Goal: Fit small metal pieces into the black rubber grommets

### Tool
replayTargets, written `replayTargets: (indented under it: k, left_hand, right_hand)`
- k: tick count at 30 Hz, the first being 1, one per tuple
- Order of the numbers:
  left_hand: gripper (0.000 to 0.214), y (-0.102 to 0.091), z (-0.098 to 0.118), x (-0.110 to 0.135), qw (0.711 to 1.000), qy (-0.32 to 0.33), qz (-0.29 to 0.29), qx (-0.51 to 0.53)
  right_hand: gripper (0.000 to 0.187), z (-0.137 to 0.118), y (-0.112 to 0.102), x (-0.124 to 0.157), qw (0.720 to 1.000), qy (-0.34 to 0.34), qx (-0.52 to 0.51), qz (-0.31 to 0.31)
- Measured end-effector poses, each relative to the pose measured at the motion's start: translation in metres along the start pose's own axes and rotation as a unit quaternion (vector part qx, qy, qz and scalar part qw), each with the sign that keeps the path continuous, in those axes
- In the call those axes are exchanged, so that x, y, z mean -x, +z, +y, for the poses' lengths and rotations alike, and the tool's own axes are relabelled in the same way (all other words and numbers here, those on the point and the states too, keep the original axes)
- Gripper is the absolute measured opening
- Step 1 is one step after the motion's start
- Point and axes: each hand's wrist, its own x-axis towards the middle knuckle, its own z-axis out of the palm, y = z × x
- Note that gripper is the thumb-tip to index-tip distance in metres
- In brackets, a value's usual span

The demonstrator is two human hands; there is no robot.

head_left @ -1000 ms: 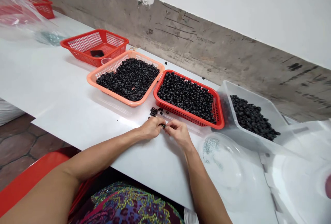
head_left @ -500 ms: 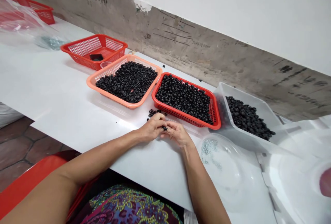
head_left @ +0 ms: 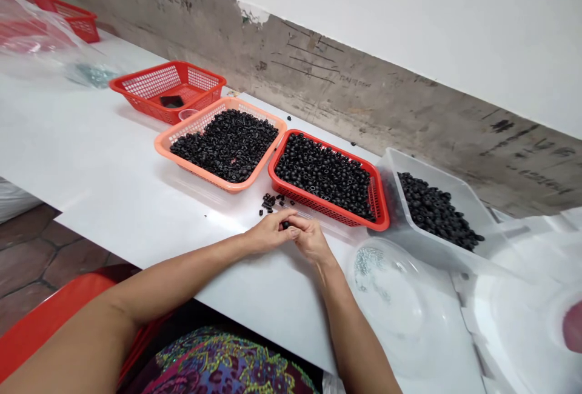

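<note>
Head view: both forearms (head_left: pixel 195 265) reach over the front edge of the tabletop (head_left: pixel 113 163), hands meeting short of the red basket's (head_left: pixel 383 215) near edge. The left hand (head_left: pixel 266 234) closes thumb and fingers round a small black piece (head_left: pixel 285 225); the right hand (head_left: pixel 311 239) overlaps, fingers curled, its own hold hidden. Its forearm is cut off below. Since the previous frame, the left hand has flattened, baring more loose black pieces (head_left: pixel 269 202).
</note>
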Motion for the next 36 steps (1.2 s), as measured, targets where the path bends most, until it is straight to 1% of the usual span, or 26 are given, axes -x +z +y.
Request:
replayTargets:
  k: [3, 6, 8, 10, 12, 14, 17, 19, 24, 27, 29, 30, 31, 32, 33, 34, 36]
  left_hand:
    - [0.031, -0.002, 0.001, -0.001, 1.0, 0.015, -0.018, -0.007]
    - [0.023, -0.003, 0.003, -0.002, 0.999, 0.015, -0.029, 0.019]
    - [0.024, -0.003, 0.003, -0.002, 0.999, 0.003, -0.033, 0.03]
    - [0.032, -0.003, 0.001, -0.003, 0.998, -0.018, -0.015, 0.053]
    - [0.041, -0.003, -0.001, -0.005, 0.994, -0.045, 0.018, 0.101]
    - [0.048, -0.004, -0.004, -0.008, 0.981, -0.07, 0.042, 0.175]
    - [0.052, -0.007, -0.006, -0.012, 0.957, -0.099, 0.054, 0.268]
    - [0.051, -0.009, -0.006, -0.013, 0.951, -0.107, 0.058, 0.284]
    - [0.051, -0.009, -0.003, -0.012, 0.964, -0.099, 0.028, 0.245]
    - [0.051, -0.01, 0.0, -0.009, 0.972, -0.093, 0.031, 0.212]
    - [0.051, -0.01, 0.001, -0.008, 0.975, -0.091, 0.046, 0.196]
    - [0.051, -0.011, 0.001, -0.008, 0.976, -0.092, 0.055, 0.189]
    - [0.05, -0.011, 0.0, -0.007, 0.977, -0.092, 0.063, 0.182]
    - [0.05, -0.011, -0.001, -0.007, 0.978, -0.092, 0.067, 0.176]
    - [0.049, -0.012, -0.002, -0.007, 0.979, -0.091, 0.068, 0.17]
    - [0.048, -0.012, -0.002, -0.008, 0.981, -0.087, 0.066, 0.163]
    - [0.046, -0.012, -0.002, -0.008, 0.984, -0.077, 0.071, 0.147]
  right_hand:
    - [0.023, 0.001, 0.003, -0.001, 0.998, -0.014, 0.06, 0.014]
    - [0.015, 0.005, 0.004, -0.002, 0.997, -0.004, 0.065, 0.04]
    - [0.015, 0.005, 0.003, -0.002, 0.998, 0.015, 0.033, 0.048]
    - [0.022, 0.004, 0.001, -0.002, 0.998, 0.047, -0.035, 0.037]
    - [0.031, 0.0, 0.0, -0.001, 0.989, 0.077, -0.119, 0.032]
    - [0.036, -0.003, -0.002, -0.001, 0.978, 0.092, -0.183, 0.047]
    - [0.038, -0.005, -0.004, -0.001, 0.968, 0.091, -0.224, 0.072]
    - [0.035, -0.004, -0.005, -0.001, 0.966, 0.09, -0.232, 0.072]
    - [0.029, -0.004, -0.003, 0.0, 0.971, 0.075, -0.21, 0.09]
    - [0.029, -0.017, 0.003, 0.003, 0.979, 0.047, -0.158, 0.118]
    - [0.029, -0.033, 0.004, 0.008, 0.982, 0.008, -0.087, 0.167]
    - [0.029, -0.044, 0.003, 0.012, 0.977, -0.021, -0.039, 0.206]
    - [0.03, -0.056, -0.001, 0.016, 0.965, -0.057, 0.015, 0.256]
    - [0.032, -0.068, -0.009, 0.022, 0.943, -0.095, 0.071, 0.311]
    - [0.034, -0.081, -0.021, 0.028, 0.911, -0.133, 0.128, 0.368]
    - [0.036, -0.094, -0.036, 0.034, 0.874, -0.165, 0.184, 0.419]
    - [0.04, -0.117, -0.075, 0.048, 0.78, -0.207, 0.296, 0.511]
